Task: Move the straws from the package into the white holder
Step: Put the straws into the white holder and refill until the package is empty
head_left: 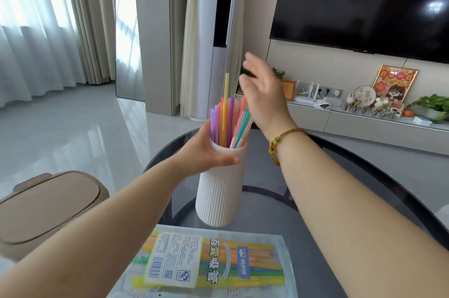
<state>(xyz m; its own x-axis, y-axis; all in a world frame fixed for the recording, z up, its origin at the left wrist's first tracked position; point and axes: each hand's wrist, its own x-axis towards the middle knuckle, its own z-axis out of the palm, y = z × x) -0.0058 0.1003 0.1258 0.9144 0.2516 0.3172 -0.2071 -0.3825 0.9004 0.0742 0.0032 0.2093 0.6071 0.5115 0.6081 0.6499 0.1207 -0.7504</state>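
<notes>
**A:** ok going left to right, what's what? There's a tan lidded bin [48,207] on the floor at far left, then the arms come in.

**B:** yep. The left hand [206,149] is wrapped around the upper part of the white holder [220,190], thumb across the front near the rim, the other fingers hidden behind it. So it's clamped on the holder, which stands upright on the dark glass table [340,188].

**A:** and what's in the holder?

**B:** a bunch of straws [228,122] standing in it: purple, orange, pink, teal. One yellow straw [226,88] pokes up higher than the rest.

**A:** the right hand?

**B:** the right hand [262,93] is up beside the straw tops, a bit blurred, fingers spread loosely and nothing pinched in them that anyone could make out. Its heel is right by the pink and teal straws; can't tell if it's touching. A yellow-green braided bracelet [279,144] sits on that wrist.

**A:** the package?

**B:** the package [211,266] lies flat at the near table edge, in front of the holder, with yellow, green and blue straws inside.
</notes>
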